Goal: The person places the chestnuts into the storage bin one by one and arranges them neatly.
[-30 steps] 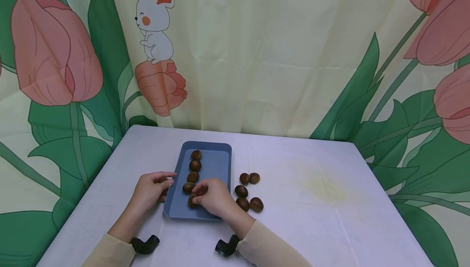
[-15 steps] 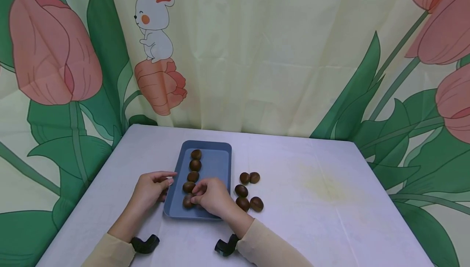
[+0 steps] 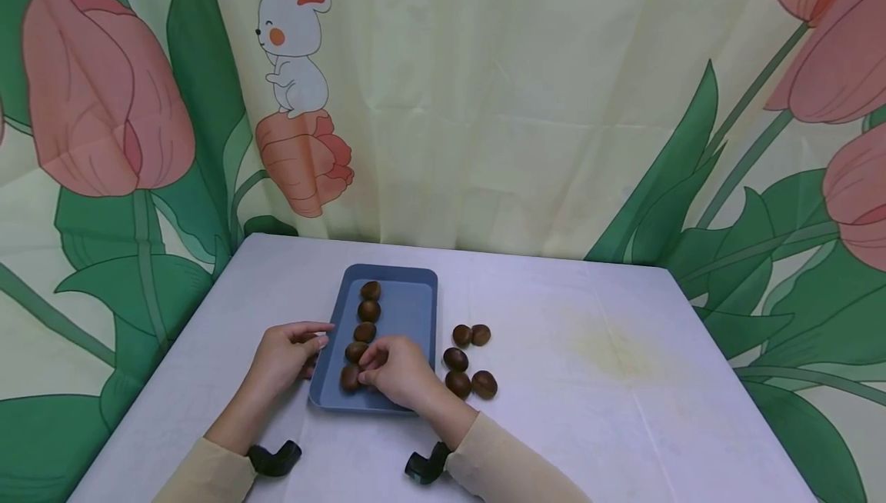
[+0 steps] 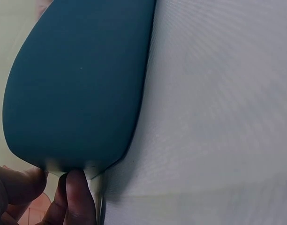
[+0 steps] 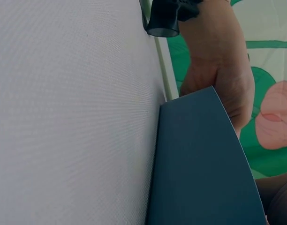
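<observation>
In the head view a blue tray holds a column of several brown chestnuts along its left side. My right hand is over the tray's near part, thumb and curled fingertips at the right side of the nearest chestnut. At the tray's left edge, my left hand touches the rim with its index finger. The left wrist view shows that hand's fingertips against the tray's outer wall. The right wrist view has the tray wall hiding the right fingers.
Several more chestnuts lie on the white tablecloth just right of the tray. A curtain printed with tulips and a rabbit hangs behind the table. Each wrist carries a black camera mount.
The nearest chestnut has slid left in the tray, to the lower end of the column, as the right fingertips moved slightly left. The left hand has stayed at the tray's edge.
</observation>
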A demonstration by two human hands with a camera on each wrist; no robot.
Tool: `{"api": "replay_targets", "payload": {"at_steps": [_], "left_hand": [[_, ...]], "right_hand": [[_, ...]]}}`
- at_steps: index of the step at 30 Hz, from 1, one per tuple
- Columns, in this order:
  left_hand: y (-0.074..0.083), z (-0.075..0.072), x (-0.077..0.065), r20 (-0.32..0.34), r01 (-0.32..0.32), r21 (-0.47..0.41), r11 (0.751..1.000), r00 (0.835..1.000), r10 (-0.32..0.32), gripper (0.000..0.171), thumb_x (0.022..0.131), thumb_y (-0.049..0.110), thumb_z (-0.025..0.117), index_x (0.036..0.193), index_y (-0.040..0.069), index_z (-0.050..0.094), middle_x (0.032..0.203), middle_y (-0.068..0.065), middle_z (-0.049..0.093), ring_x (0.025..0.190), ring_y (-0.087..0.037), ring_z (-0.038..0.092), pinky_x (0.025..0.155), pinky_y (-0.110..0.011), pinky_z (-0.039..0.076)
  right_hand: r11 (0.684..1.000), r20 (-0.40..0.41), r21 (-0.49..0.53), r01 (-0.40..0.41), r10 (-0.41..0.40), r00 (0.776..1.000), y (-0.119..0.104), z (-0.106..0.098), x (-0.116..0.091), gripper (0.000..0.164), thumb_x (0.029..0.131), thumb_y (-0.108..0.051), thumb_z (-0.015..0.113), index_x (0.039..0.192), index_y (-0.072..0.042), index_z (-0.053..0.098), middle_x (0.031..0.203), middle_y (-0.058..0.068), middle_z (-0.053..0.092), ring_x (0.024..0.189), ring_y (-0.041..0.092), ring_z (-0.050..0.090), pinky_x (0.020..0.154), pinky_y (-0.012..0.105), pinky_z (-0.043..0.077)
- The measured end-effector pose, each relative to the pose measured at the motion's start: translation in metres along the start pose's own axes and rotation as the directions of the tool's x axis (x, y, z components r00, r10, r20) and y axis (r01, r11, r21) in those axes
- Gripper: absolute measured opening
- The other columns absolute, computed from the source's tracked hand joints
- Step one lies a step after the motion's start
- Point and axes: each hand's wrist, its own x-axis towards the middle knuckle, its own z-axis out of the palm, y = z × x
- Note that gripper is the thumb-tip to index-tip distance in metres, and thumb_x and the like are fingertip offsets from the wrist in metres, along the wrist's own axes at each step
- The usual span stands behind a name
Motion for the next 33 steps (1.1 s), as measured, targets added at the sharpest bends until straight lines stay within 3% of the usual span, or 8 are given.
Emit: {"api": "replay_targets", "payload": {"at_steps": [15, 33], "left_hand": [[0.0, 0.001, 0.0, -0.002, -0.009, -0.002, 1.0, 1.0, 0.009, 0.03, 0.103, 0.006, 0.07, 0.132, 0.003, 0.076, 0.108, -0.019, 0.077, 0.07, -0.016, 0.07, 0.058, -0.03, 0.062], [0.001, 0.0, -0.001, -0.003, 0.007, 0.007, 1.0, 1.0, -0.007, 0.03, 0.103, 0.008, 0.072, 0.132, 0.004, 0.076, 0.108, -0.018, 0.077, 0.071, -0.015, 0.069, 0.06, -0.029, 0.061]], "right_hand": [[0.993, 0.035, 0.113, -0.02, 0.016, 0.999, -0.004, -0.012, -0.006, 0.008, 0.096, -0.001, 0.077, 0.098, -0.008, 0.077, 0.083, 0.003, 0.069, 0.07, 0.014, 0.071, 0.066, 0.027, 0.062], [0.967, 0.086, 0.252, -0.028, 0.006, 0.996, -0.006, -0.025, -0.015, 0.015, 0.094, 0.006, 0.073, 0.106, -0.001, 0.078, 0.09, 0.003, 0.071, 0.074, 0.016, 0.073, 0.072, 0.036, 0.067]]}}
